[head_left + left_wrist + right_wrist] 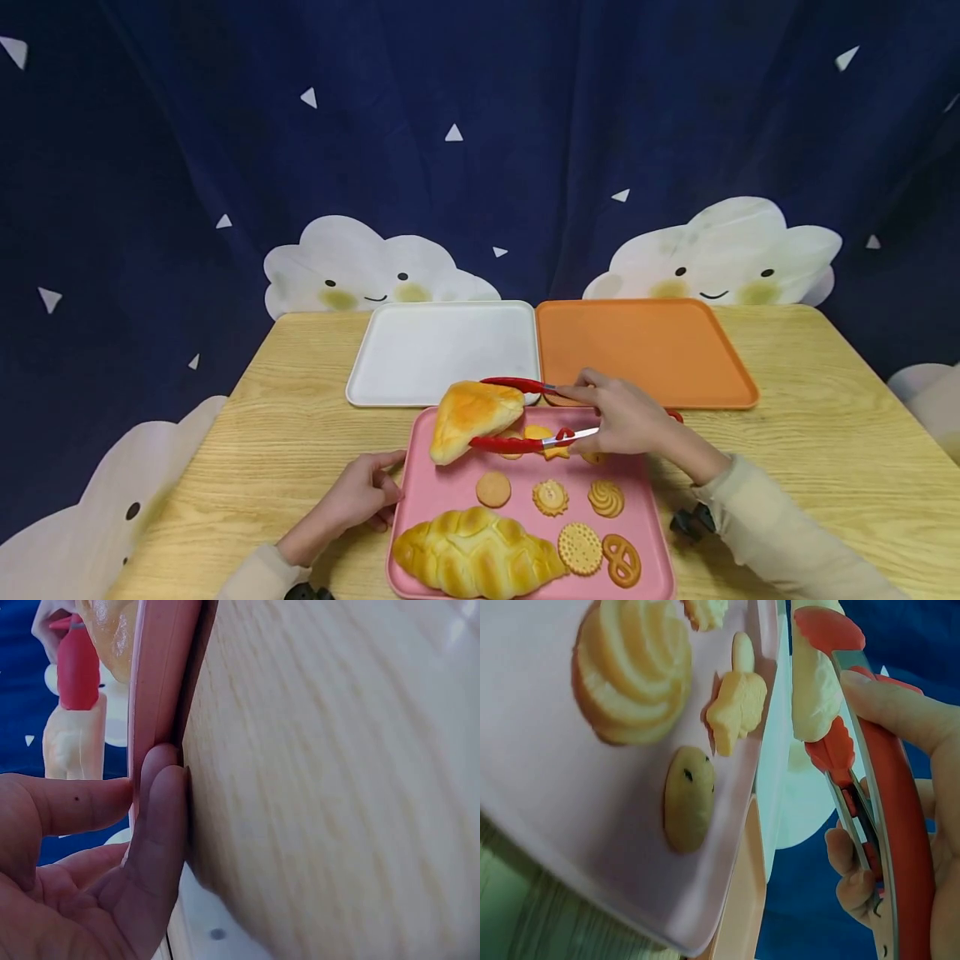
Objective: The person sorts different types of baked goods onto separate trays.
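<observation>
My right hand (626, 417) grips red-and-metal tongs (900, 825), thumb on one arm and fingers round the other. Between the red tips of the tongs, a golden triangular bread (474, 414) is held above the far left corner of the pink tray (461, 492). My left hand (363, 493) is at the left edge of that tray; in the left wrist view, thumb and fingers (161, 817) pinch its rim. A braided bread (480, 554) lies in the near part of the tray, with several cookies (551, 497) and a pretzel (622, 560) to its right and beyond.
Behind the pink tray, a white tray (450, 350) and an orange tray (645, 350) stand side by side on the wooden table (277, 400). A round cookie partly shows at the orange tray's near left corner. A dark blue curtain (525, 125) hangs behind.
</observation>
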`<state>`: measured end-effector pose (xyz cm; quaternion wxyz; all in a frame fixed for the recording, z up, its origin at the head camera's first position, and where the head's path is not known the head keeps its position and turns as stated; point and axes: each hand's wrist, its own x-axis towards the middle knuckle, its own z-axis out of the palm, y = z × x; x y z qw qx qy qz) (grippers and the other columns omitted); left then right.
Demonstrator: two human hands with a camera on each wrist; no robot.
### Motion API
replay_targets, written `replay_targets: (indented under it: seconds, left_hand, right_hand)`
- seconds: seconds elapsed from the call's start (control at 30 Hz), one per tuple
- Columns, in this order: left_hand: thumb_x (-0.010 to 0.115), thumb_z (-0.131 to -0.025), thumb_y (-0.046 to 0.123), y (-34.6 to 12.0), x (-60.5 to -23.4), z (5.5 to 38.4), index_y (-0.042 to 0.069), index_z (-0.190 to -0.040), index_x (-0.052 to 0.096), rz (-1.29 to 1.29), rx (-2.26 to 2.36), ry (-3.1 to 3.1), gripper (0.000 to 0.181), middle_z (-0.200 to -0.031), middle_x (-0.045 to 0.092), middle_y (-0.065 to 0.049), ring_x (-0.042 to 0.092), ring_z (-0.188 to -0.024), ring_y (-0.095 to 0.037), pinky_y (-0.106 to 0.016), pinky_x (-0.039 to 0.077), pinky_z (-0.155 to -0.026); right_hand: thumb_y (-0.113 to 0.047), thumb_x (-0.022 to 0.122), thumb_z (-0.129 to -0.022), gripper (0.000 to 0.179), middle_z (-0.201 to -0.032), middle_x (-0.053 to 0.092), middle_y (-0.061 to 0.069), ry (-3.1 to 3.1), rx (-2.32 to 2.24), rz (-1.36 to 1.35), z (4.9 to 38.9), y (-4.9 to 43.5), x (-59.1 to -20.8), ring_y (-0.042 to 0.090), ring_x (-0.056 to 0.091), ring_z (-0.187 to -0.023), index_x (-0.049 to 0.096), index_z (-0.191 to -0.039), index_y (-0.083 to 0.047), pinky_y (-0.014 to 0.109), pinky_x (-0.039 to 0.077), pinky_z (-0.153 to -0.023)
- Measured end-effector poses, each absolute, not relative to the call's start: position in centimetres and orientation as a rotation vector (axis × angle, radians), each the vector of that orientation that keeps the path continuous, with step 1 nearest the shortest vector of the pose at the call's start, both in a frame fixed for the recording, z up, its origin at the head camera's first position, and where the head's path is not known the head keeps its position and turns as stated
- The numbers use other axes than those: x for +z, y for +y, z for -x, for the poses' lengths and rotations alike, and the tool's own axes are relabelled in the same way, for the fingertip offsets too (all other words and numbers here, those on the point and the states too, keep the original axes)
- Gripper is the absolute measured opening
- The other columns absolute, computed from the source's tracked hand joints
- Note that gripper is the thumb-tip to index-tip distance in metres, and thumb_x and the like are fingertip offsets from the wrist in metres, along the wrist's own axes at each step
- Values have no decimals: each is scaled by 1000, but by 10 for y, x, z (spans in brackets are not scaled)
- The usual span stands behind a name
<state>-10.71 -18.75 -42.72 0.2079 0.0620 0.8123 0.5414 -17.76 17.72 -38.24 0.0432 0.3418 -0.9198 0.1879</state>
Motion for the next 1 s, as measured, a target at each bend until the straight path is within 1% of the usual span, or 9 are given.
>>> replay_targets:
  seconds: [0.17,0.4,0.5,0.83,1.0]
  left_hand:
    - [51,-80,-8,-188,-430,108,-16,-132,31,-171,1501,2276,56,-64,60,-12,58,-49,-24,-42,50,-42]
    - [49,-78,-9,-188,-428,108,-15,-133,32,-176,1504,2276,58,-62,59,-10,57,-48,-18,-35,49,-40]
    - [48,-78,-9,-189,-428,108,-15,-133,32,-183,1504,2276,58,-62,60,-9,57,-47,-17,-34,49,-40]
    - [49,-78,-9,-188,-430,108,-15,-132,34,-192,1493,2286,57,-62,60,-9,57,-48,-19,-34,49,-40]
    - [49,-77,-9,-187,-429,108,-14,-132,35,-183,1491,2290,57,-61,59,-9,57,-48,-19,-34,49,-40]
  right_hand:
    - [-43,82,-57,75,-91,51,1,-2834,588,-994,178,184,-381,7,38,-57,61,-120,-9,21,34,-49]
    - [-43,82,-55,74,-90,51,-1,-2805,557,-932,181,194,-382,10,43,-62,62,-119,-10,23,35,-52]
    - [-43,82,-56,74,-88,50,-3,-2799,545,-907,182,199,-381,9,42,-62,62,-119,-10,23,34,-52]
    - [-42,81,-59,74,-88,48,-4,-2845,528,-785,183,218,-379,9,38,-58,59,-123,-11,23,33,-50]
    - [-40,81,-59,74,-87,49,-2,-2849,522,-736,182,225,-381,9,38,-57,60,-122,-9,24,32,-50]
